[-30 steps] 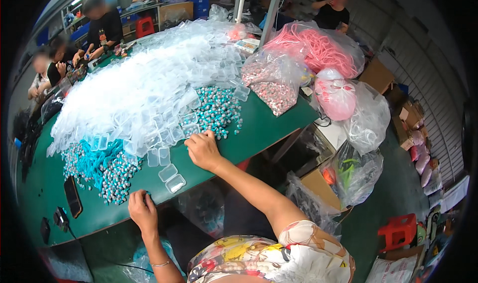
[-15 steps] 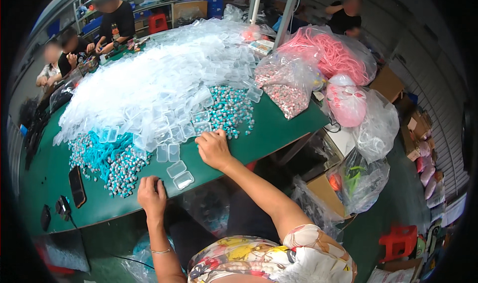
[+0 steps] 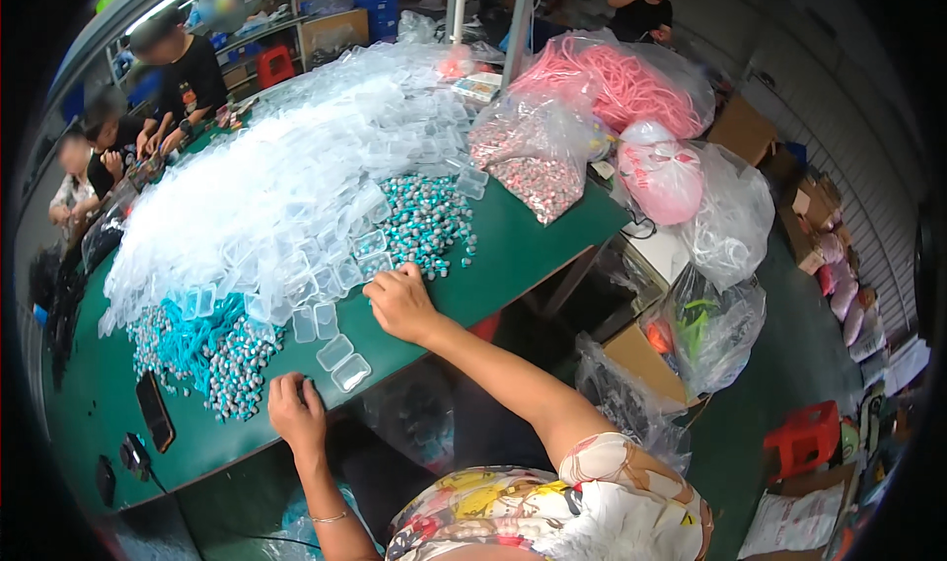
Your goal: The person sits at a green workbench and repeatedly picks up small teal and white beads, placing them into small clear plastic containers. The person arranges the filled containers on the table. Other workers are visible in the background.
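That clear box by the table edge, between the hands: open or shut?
Open: the clear box has its two halves spread side by side on the green table.

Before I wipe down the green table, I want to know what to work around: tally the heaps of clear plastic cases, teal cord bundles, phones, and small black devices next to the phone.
Clear case heap: 1
Teal cord bundle: 1
Phone: 1
Small black devices: 2
Total: 5
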Demonstrator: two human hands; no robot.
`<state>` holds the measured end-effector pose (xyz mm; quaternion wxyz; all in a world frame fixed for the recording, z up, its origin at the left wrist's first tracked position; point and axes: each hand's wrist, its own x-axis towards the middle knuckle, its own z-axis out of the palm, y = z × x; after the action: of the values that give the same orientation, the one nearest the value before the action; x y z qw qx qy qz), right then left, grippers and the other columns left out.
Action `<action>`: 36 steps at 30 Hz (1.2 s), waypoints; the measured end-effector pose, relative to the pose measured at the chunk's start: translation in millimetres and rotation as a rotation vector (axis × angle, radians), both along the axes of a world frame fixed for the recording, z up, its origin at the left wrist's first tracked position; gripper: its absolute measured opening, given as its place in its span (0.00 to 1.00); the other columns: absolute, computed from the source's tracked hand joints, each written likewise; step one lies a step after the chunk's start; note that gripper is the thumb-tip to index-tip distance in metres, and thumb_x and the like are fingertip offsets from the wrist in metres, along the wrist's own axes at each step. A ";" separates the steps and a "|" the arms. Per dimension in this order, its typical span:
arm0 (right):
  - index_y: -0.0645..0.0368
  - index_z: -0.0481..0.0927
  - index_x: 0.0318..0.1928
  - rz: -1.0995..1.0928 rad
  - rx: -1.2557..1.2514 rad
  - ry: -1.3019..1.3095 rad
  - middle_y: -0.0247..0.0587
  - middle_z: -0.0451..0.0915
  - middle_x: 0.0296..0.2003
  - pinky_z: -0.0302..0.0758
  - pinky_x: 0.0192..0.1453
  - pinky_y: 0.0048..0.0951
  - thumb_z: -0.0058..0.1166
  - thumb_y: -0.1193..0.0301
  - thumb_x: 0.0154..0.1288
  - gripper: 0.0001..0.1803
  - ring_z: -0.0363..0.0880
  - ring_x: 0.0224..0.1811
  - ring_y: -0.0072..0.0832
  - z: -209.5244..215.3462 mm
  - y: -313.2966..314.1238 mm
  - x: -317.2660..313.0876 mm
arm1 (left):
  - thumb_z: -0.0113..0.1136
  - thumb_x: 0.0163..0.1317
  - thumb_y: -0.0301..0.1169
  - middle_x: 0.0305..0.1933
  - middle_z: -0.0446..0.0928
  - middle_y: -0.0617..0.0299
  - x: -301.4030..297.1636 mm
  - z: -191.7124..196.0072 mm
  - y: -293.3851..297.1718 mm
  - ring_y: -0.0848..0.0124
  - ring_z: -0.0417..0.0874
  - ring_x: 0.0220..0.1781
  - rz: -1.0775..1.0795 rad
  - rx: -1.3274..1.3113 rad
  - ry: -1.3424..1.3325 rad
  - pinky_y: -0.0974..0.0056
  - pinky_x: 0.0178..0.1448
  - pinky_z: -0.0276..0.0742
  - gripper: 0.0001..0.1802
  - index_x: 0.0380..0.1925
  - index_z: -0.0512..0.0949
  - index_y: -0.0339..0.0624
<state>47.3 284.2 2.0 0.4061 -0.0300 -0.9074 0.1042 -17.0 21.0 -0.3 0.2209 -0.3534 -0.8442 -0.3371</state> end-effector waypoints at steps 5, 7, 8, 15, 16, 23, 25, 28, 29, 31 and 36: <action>0.53 0.80 0.35 0.004 0.000 0.004 0.35 0.75 0.31 0.62 0.50 0.41 0.58 0.75 0.55 0.06 0.77 0.38 0.34 -2.9 1.4 -1.1 | 0.59 0.60 0.23 0.37 0.75 0.53 -0.4 1.6 -0.2 0.53 0.79 0.38 -0.014 -0.007 -0.009 0.55 0.42 0.74 0.05 0.37 0.76 0.37; 0.52 0.80 0.35 0.004 0.000 0.004 0.35 0.75 0.31 0.62 0.51 0.41 0.58 0.75 0.55 0.06 0.77 0.38 0.34 -3.1 0.6 -1.1 | 0.59 0.60 0.23 0.37 0.75 0.53 1.5 3.5 0.2 0.53 0.79 0.38 -0.010 -0.007 -0.007 0.55 0.42 0.74 0.05 0.37 0.76 0.37; 0.52 0.80 0.35 0.003 0.001 0.006 0.35 0.74 0.31 0.62 0.51 0.41 0.58 0.75 0.55 0.06 0.77 0.38 0.34 -3.1 -0.1 -1.3 | 0.59 0.60 0.23 0.37 0.75 0.53 2.1 4.0 0.4 0.53 0.79 0.38 -0.008 -0.007 -0.007 0.54 0.42 0.74 0.05 0.37 0.76 0.37; 0.53 0.80 0.35 0.007 -0.001 -0.005 0.35 0.74 0.31 0.62 0.51 0.41 0.58 0.75 0.54 0.07 0.77 0.38 0.34 -2.7 -2.1 -1.0 | 0.59 0.60 0.23 0.37 0.75 0.53 1.3 0.9 -0.8 0.53 0.79 0.39 -0.008 0.003 -0.030 0.53 0.43 0.73 0.05 0.36 0.76 0.37; 0.52 0.80 0.35 0.005 0.001 -0.002 0.35 0.74 0.31 0.62 0.51 0.41 0.58 0.75 0.54 0.07 0.77 0.39 0.34 -3.0 -1.0 -1.4 | 0.59 0.60 0.23 0.37 0.75 0.53 0.9 0.2 -1.0 0.53 0.79 0.39 -0.010 0.002 -0.042 0.53 0.43 0.73 0.05 0.36 0.76 0.37; 0.53 0.79 0.35 0.110 -0.143 0.005 0.37 0.76 0.33 0.67 0.48 0.43 0.59 0.74 0.54 0.07 0.78 0.40 0.38 -2.1 -2.3 8.6 | 0.57 0.63 0.24 0.39 0.75 0.51 -2.3 -1.5 -4.1 0.51 0.78 0.40 -0.042 -0.008 -0.076 0.52 0.44 0.73 0.05 0.38 0.76 0.36; 0.53 0.78 0.36 0.108 -0.246 -0.045 0.38 0.76 0.35 0.70 0.47 0.43 0.59 0.74 0.55 0.06 0.78 0.41 0.40 -4.8 -5.9 19.9 | 0.56 0.65 0.25 0.39 0.75 0.50 -6.0 -6.2 -5.3 0.50 0.78 0.41 -0.053 -0.023 -0.046 0.52 0.45 0.73 0.06 0.39 0.76 0.35; 0.53 0.78 0.35 0.080 -0.329 -0.061 0.38 0.76 0.35 0.70 0.48 0.42 0.58 0.75 0.55 0.06 0.78 0.42 0.39 -17.3 -14.0 30.4 | 0.54 0.67 0.25 0.40 0.74 0.50 -11.0 -6.1 -6.1 0.50 0.77 0.42 -0.077 -0.039 -0.084 0.51 0.45 0.73 0.06 0.41 0.75 0.34; 0.53 0.78 0.35 0.068 -0.335 -0.073 0.38 0.75 0.35 0.70 0.48 0.42 0.58 0.75 0.55 0.06 0.78 0.42 0.39 -20.2 -14.4 31.9 | 0.54 0.67 0.25 0.40 0.74 0.50 -10.5 -5.6 -5.8 0.49 0.77 0.42 -0.097 -0.035 -0.100 0.52 0.45 0.73 0.06 0.41 0.75 0.34; 0.53 0.78 0.35 0.052 -0.348 -0.090 0.38 0.75 0.35 0.70 0.48 0.42 0.58 0.74 0.55 0.06 0.77 0.42 0.39 -14.9 -17.9 30.9 | 0.54 0.68 0.25 0.40 0.74 0.50 -11.5 0.5 -5.7 0.49 0.77 0.42 -0.129 -0.032 -0.125 0.52 0.46 0.73 0.06 0.41 0.75 0.33; 0.55 0.78 0.35 0.025 -0.273 -0.072 0.38 0.75 0.36 0.69 0.49 0.40 0.58 0.76 0.55 0.06 0.77 0.44 0.37 -15.7 -21.6 28.9 | 0.54 0.69 0.25 0.40 0.79 0.48 -25.9 -0.9 -1.6 0.53 0.80 0.39 -0.139 -0.027 -0.134 0.56 0.45 0.75 0.09 0.46 0.75 0.32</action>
<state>76.2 262.7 -13.7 0.3639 -0.0774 -0.8991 0.2306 -42.9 19.5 -1.2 0.1351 -0.3906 -0.8351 -0.3630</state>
